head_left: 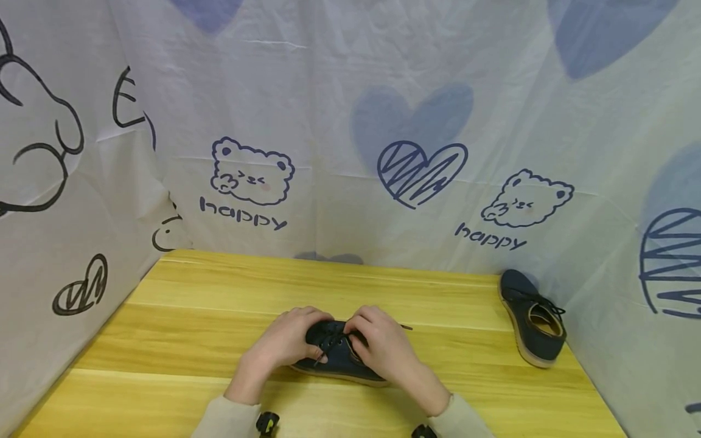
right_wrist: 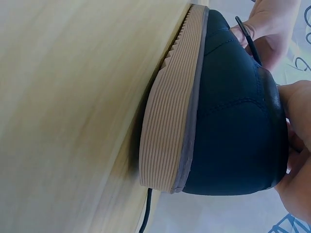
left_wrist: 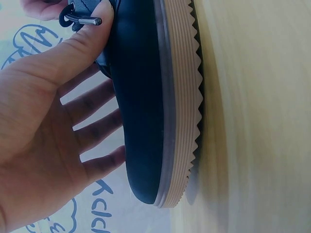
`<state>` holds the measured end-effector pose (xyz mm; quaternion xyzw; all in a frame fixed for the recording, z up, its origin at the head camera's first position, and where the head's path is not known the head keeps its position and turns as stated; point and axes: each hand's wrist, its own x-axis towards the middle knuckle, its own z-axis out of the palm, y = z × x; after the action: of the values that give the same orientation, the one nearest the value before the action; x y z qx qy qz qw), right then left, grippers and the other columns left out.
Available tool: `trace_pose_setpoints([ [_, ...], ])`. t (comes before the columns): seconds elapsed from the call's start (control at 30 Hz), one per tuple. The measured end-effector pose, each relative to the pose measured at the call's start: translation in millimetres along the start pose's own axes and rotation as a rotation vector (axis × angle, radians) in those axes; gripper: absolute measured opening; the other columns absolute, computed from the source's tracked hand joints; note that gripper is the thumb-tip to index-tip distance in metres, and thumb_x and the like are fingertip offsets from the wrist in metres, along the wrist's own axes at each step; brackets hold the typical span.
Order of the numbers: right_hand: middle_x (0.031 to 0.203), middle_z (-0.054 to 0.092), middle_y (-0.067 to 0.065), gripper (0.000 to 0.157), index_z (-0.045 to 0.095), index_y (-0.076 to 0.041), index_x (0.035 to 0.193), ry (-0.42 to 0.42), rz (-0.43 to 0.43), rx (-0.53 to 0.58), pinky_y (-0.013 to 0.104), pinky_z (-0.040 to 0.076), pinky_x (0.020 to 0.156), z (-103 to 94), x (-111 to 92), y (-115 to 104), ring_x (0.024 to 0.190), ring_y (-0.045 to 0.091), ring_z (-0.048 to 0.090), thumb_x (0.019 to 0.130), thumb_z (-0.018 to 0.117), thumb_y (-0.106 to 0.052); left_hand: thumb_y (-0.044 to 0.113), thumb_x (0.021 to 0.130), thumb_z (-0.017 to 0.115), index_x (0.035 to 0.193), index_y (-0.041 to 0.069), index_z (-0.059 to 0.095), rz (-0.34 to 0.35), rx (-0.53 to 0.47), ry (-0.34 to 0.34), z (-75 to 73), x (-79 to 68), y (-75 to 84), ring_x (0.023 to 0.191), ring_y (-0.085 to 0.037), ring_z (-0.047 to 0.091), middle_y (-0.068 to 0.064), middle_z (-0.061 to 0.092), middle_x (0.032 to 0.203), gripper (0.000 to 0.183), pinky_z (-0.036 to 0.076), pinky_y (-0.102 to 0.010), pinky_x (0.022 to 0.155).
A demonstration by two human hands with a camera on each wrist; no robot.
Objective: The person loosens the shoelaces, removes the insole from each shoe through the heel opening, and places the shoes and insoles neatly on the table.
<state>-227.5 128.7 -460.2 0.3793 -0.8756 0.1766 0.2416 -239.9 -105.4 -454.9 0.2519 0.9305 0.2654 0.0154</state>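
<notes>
A dark navy lace-up shoe (head_left: 342,362) with a ridged tan sole lies in front of me, toe to the left. My left hand (head_left: 292,334) holds its front part, thumb on the near side by the laces and fingers over the far side. In the left wrist view, a tipped lace end (left_wrist: 90,21) crosses that thumb. Bent fingers of my right hand (head_left: 383,340) grip the shoe at the lacing and ankle opening; I cannot tell whether they pinch lace or tongue. In the right wrist view, the shoe's heel (right_wrist: 233,150) hides most of those fingertips.
A matching navy shoe (head_left: 539,331), its lace tied, stands at the table's right edge, toe away from me. A loose lace (right_wrist: 146,211) trails beyond the held shoe's heel. White printed cloth (head_left: 339,201) walls the wooden table (head_left: 181,316) at back and sides.
</notes>
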Motion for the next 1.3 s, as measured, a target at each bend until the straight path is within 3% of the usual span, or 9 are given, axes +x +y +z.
trace_pose_setpoints([
  [0.33,0.097,0.065,-0.004,0.016,0.073,-0.017,0.097,0.024,0.012,-0.023,0.033,0.057,0.079,-1.6,0.3,1.1,0.087,0.015,0.063,0.089,0.082,-0.008,0.029,0.073,0.096,0.132,0.018,0.07,-0.001,0.001,0.003,-1.3,0.0,1.0,0.122,-0.037,0.061,-0.008,0.067,0.133,0.066,0.046,-0.061,0.104],
  [1.07,0.096,0.065,-0.004,0.021,0.072,-0.016,0.095,0.212,0.081,-0.004,0.034,0.057,0.074,-12.0,-9.3,15.5,0.088,0.015,0.065,0.084,0.084,-0.002,0.035,0.069,0.097,0.132,0.017,0.07,0.006,-0.001,0.009,0.1,-0.7,0.4,0.123,-0.038,0.06,-0.008,0.067,0.133,0.071,0.045,-0.061,0.105],
  [1.3,0.096,0.064,-0.001,0.022,0.071,-0.013,0.096,0.247,0.112,0.021,0.03,0.058,0.07,-18.5,-12.6,20.2,0.085,0.014,0.067,0.084,0.082,0.003,0.034,0.068,0.098,0.133,0.017,0.07,0.006,0.0,0.015,0.2,-1.2,0.8,0.124,-0.038,0.06,-0.008,0.067,0.133,0.072,0.045,-0.061,0.105],
])
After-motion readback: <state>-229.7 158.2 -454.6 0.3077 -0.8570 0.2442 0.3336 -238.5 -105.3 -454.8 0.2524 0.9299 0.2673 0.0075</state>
